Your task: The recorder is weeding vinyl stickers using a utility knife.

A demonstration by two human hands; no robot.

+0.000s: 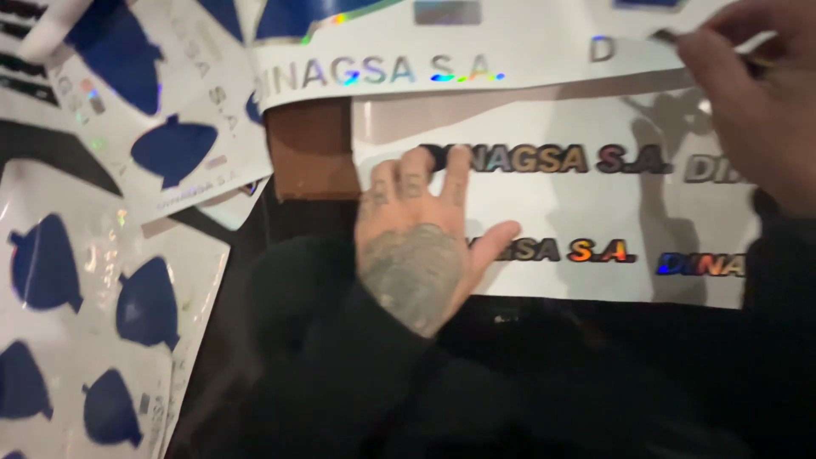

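now, line by line:
left hand (414, 246): flat, palm down, fingers spread, pressing on the left end of the white sheet (595, 212); nothing clamped in it, the grip lies apart.
right hand (761, 93): far right, fingers pinched together on the edge of a peeled strip (476, 59), lifting it.
white sheet: middle of the dark counter (544, 340), lying flat, with rows of shiny rainbow-foil lettering.
peeled strip: a white band curling above the far side of the sheet, with the same shiny lettering; it runs from the right hand toward the left.
brown patch (313, 149): just beyond the left hand's fingertips, between the strip and the sheet; cannot tell what it is.
sticker sheets (93, 289): left side, several overlapping, glossy white with dark blue shapes.
sleeves (340, 365): dark, near the camera.
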